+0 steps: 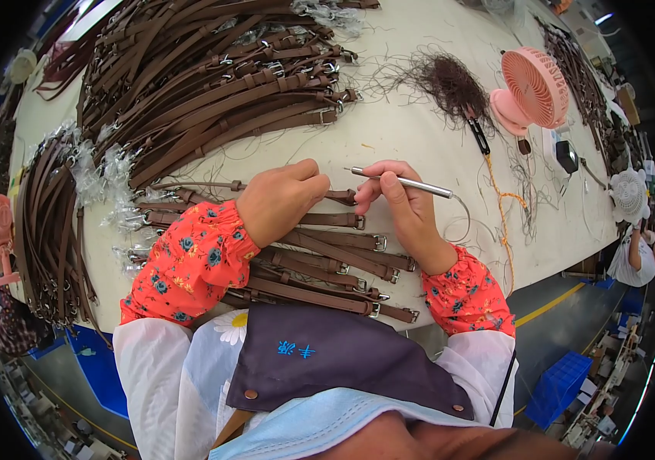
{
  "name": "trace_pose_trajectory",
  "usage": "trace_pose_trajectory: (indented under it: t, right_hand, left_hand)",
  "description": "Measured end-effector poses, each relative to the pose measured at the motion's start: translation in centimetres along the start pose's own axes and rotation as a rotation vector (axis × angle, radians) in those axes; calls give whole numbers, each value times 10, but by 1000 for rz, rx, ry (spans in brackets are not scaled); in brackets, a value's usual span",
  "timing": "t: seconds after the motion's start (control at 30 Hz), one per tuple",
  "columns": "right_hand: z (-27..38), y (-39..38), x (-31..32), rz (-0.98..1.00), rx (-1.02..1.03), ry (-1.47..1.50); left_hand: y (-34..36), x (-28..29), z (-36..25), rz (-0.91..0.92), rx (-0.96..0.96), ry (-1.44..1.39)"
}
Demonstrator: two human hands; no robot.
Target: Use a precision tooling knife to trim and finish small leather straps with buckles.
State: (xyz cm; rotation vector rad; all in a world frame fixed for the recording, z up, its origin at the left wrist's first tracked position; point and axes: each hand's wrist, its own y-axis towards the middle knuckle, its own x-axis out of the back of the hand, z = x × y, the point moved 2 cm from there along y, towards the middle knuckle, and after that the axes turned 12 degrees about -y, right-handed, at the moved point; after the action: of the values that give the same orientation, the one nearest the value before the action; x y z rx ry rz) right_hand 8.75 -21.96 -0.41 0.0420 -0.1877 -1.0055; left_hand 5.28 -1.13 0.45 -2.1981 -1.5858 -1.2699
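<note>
My left hand (281, 201) is closed in a pinch over a thin brown strap (216, 185), which runs in from the left and comes out on the right side of the fist. In my right hand (412, 218) is a slim metal pen-shaped tool (419, 185) with a thin cable at its back end. Its narrow tip points left, just right of my left fingers. The strap's end (339, 196) reaches the lower fingertips of my right hand; whether they grip it I cannot tell. Under my wrists lie several brown buckled straps (304, 293) in a row.
A big pile of brown straps (182, 115) covers the far left, with another bundle (47, 230) hanging at the left edge. A heap of dark threads (450, 80), black-handled thread snips (478, 136), an orange cord (503, 222) and a pink fan (533, 88) are on the right.
</note>
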Motion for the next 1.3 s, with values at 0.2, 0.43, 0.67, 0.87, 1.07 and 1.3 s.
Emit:
trace_pose_trajectory:
  t: [0.2,0.43,0.67,0.87,1.07,1.3]
  right_hand:
    - [2,0,-2,34,-24,27]
    - [0,-1,0,25,-45,57]
    - [2,-4,-1,128,-156,16]
    - [3,-4,-2,141,-165,-20]
    - [3,-3,-3,136,-167,-22]
    - [1,-3,-2,148,-169,-41]
  left_hand:
    - [4,10,-4,106,320,-371]
    - [1,3,1,130,249,-382]
    - [0,-2,5,63,212,-414]
    - [-1,-2,6,85,260,-404]
    - [-1,-1,3,131,299,-366]
    - [-2,-5,3,131,278,-345]
